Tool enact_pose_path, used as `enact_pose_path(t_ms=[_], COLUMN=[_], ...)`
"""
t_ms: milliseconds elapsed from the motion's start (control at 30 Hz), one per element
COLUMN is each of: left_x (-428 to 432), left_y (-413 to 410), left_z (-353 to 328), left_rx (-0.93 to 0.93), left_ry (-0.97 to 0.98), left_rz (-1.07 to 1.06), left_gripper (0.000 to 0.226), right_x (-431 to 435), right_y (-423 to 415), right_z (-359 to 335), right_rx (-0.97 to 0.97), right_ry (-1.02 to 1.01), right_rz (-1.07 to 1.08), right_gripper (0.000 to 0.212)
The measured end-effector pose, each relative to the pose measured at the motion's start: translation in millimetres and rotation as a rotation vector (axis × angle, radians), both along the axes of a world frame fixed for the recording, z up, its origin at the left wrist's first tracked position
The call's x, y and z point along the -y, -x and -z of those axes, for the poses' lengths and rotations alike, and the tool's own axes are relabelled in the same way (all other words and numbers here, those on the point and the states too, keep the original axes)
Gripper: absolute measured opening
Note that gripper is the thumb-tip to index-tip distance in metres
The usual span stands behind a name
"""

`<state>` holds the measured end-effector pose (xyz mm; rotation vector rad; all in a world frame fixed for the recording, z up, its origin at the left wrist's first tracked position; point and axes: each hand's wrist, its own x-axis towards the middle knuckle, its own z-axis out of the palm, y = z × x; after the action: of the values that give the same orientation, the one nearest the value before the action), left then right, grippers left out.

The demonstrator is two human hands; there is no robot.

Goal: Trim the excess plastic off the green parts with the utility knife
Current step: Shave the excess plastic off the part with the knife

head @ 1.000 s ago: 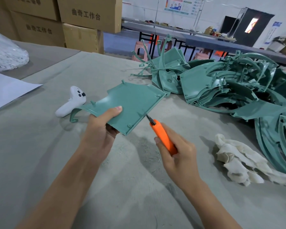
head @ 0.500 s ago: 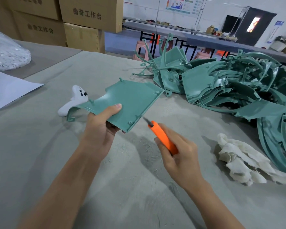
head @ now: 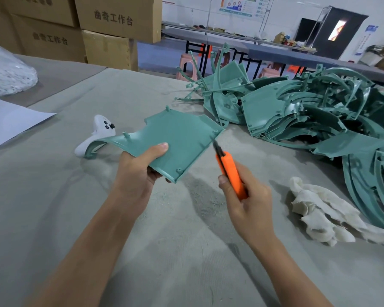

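Note:
My left hand grips a flat green plastic part by its near edge, thumb on top, and holds it above the table. The part has small pegs and a curved arm that reaches left. My right hand grips an orange utility knife. The knife's dark blade tip lies against the part's right edge, just below its far right corner. A big heap of the same green parts lies at the right back of the table.
A white handheld controller lies left of the held part. A crumpled white cloth lies at the right. A white paper sheet and a plastic bag are at the far left; cardboard boxes stand behind. Fine shavings dot the grey table.
The knife blade has moved up along the part's right edge, from near the lower corner toward the far corner. My left hand holds the part in nearly the same place.

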<state>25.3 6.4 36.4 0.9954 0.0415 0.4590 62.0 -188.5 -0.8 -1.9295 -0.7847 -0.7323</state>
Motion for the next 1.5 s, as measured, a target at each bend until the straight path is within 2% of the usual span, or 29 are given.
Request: enact_pose_path(t_ms=[267, 467, 767, 933, 1100, 1300, 1500], left_x=[-0.9, 1.7, 3.3, 7.5, 4.9, 5.8, 4.1], left_y=[-0.3, 0.9, 0.6, 0.2, -0.7, 1.7, 1.0], left_z=[1.1, 0.6, 0.3, 1.1, -0.1, -1.0, -5.4], left_rx=[-0.008, 0.009, 0.002, 0.015, 0.023, 0.042, 0.067], left_ry=[0.013, 0.018, 0.027, 0.021, 0.043, 0.032, 0.063], left_rz=[-0.034, 0.001, -0.030, 0.000, -0.027, -0.024, -0.078], left_gripper=[0.030, 0.030, 0.028, 0.022, 0.023, 0.017, 0.017], right_x=[-1.3, -0.4, -4.9, -5.7, -5.8, -5.6, -10.6], right_y=[4.4, -3.3, 2.3, -1.9, 6.3, -1.7, 9.4], right_z=[10.8, 5.5, 8.2, 4.7, 10.4, 5.3, 6.8], right_rx=[-0.001, -0.007, -0.025, -0.020, 0.034, 0.039, 0.065], right_ry=[0.102, -0.021, 0.058, -0.040, 0.070, -0.027, 0.077], right_rz=[-0.108, -0.040, -0.152, -0.085, -0.182, -0.067, -0.210], right_gripper=[0.038, 0.033, 0.037, 0.038, 0.046, 0.039, 0.047])
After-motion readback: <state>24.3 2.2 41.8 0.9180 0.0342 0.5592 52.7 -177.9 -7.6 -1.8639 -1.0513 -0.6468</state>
